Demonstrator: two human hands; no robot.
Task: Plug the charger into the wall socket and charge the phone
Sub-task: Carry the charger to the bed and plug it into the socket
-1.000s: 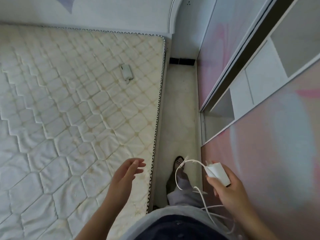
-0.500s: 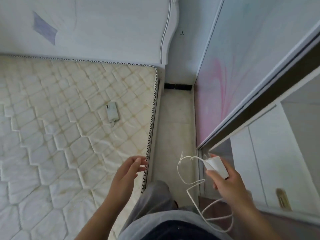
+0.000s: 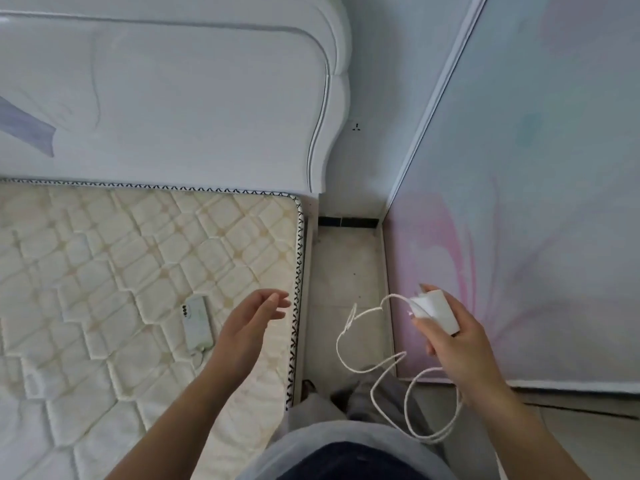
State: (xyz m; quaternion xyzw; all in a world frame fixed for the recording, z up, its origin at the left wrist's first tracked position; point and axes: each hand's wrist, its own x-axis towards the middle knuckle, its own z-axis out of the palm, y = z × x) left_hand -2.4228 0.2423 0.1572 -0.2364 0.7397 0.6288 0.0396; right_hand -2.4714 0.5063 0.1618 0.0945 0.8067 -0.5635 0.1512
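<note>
Progress: early. Nothing is plugged in yet, as far as the view shows. Left to do: bring the charger to the wall socket, seat it, then join the cable end to the phone.

Landmark for all positions: the mattress [image 3: 104, 271].

One phone [image 3: 197, 322], white, lies flat on the mattress, camera cluster up, a little in from its right edge. No cable runs to it that I can make out.

One left hand [image 3: 247, 327] hovers over the mattress just right of the phone, fingers loosely spread, holding nothing.

One headboard [image 3: 173, 98] stands along the far edge of the mattress.

One wall socket [image 3: 356, 126], a small dark three-hole mark, sits on the wall beyond the far right corner of the mattress, just past the headboard's curved end. Nothing is in it.

One cable [image 3: 377, 368], white, hangs in loose loops over the floor strip right of the mattress; its free end is tucked near the loops and I cannot tell the connector type.

One charger [image 3: 437, 312], a white block, is right of the mattress, across the floor strip.

One right hand [image 3: 457, 344] is wrapped around the charger, thumb on its near end; prongs not visible.
</note>
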